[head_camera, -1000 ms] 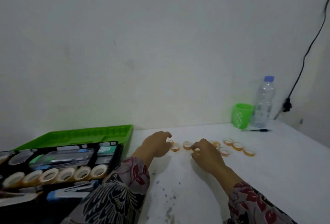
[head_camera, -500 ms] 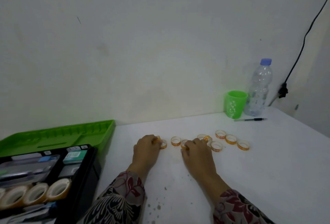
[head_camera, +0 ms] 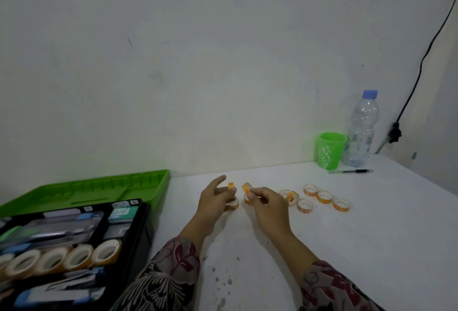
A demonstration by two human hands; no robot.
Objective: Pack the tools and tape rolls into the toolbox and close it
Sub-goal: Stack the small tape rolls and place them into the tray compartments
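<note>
My left hand point(head_camera: 215, 199) pinches a small orange tape roll point(head_camera: 231, 185) lifted off the white table point(head_camera: 371, 236). My right hand point(head_camera: 266, 205) pinches another small orange roll point(head_camera: 246, 188) beside it. Two more rolls, one point(head_camera: 233, 204) and another point(head_camera: 247, 199), lie under my fingers. Several small rolls point(head_camera: 323, 196) lie scattered to the right. The open toolbox point(head_camera: 138, 231) sits at the left with its green lid point(head_camera: 99, 190) laid back; it holds a row of larger tape rolls point(head_camera: 74, 257) and tools point(head_camera: 54, 231).
A green cup point(head_camera: 329, 151) and a clear plastic bottle point(head_camera: 360, 132) stand at the back right against the wall, with a pen point(head_camera: 352, 171) lying in front of them. A black cable point(head_camera: 421, 63) runs down the wall to a plug. Dark specks mark the table near me.
Both hands were down on the rolls on the table; now each has lifted one small roll up between its fingers. The camera view has shifted slightly.
</note>
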